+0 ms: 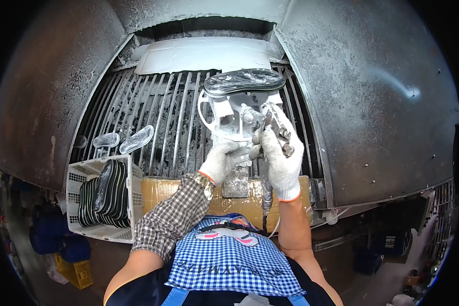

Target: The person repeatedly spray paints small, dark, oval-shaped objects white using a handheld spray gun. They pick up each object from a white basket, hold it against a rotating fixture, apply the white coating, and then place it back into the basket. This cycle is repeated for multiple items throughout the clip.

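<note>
Nearest the camera is a blue-and-white checked apron (234, 260) on the person's chest, with a checked sleeve (171, 217) rising from it on the left. Far left, a white slotted plastic basket (76, 178) sits at the front left corner of the metal grate (158, 117), packed with dark shoe soles (104, 196) standing on edge. Just behind the basket, two clear glossy soles (127, 139) lie flat on the grate bars near its left edge. Along the front edge of the grate runs a strip of brown cardboard (158, 191). At the middle of the grate stands a white paint-crusted stand (224, 115), and on its top lies a dark glossy sole (245, 81), flat and lengthwise across, toward the back of the grate. The left hand (222, 160), in a white knit glove, has its grip clamped on the lower stem of the stand, just above the front edge. Just beside it to the right, the right hand (280, 158), also gloved in white, has its grip closed around a spray gun (273, 122), whose nozzle end is raised close under the sole; a hose (265, 204) hangs down from the gun past the cardboard. Grey speckled booth walls (372, 102) enclose the grate on both sides.
</note>
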{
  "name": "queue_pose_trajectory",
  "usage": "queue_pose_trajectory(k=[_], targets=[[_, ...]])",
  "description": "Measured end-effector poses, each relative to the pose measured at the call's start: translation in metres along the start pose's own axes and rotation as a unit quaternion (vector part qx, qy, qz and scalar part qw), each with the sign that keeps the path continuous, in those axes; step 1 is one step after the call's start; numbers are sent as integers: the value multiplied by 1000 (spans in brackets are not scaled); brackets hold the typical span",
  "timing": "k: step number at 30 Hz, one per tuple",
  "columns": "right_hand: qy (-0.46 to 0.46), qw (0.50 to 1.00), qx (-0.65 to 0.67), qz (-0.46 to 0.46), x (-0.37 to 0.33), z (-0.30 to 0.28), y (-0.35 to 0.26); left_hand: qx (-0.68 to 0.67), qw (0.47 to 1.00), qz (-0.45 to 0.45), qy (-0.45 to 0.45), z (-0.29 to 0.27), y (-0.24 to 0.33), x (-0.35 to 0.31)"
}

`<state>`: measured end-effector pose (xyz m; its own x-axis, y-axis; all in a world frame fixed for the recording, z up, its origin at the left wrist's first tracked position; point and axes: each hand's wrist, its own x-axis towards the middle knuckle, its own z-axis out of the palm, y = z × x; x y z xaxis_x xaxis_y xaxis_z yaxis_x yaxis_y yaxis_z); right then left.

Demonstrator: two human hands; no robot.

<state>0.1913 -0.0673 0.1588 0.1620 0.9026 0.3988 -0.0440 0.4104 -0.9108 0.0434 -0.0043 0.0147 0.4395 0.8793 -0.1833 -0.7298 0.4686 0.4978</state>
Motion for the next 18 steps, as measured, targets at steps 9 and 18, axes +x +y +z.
queue_pose_trajectory(k=[9, 18], targets=[[53, 997, 31, 49, -2, -8, -4, -13, 1000, -18, 5, -1, -2, 0], [40, 998, 35, 42, -7, -10, -7, -38, 999, 4, 20, 2, -9, 5]])
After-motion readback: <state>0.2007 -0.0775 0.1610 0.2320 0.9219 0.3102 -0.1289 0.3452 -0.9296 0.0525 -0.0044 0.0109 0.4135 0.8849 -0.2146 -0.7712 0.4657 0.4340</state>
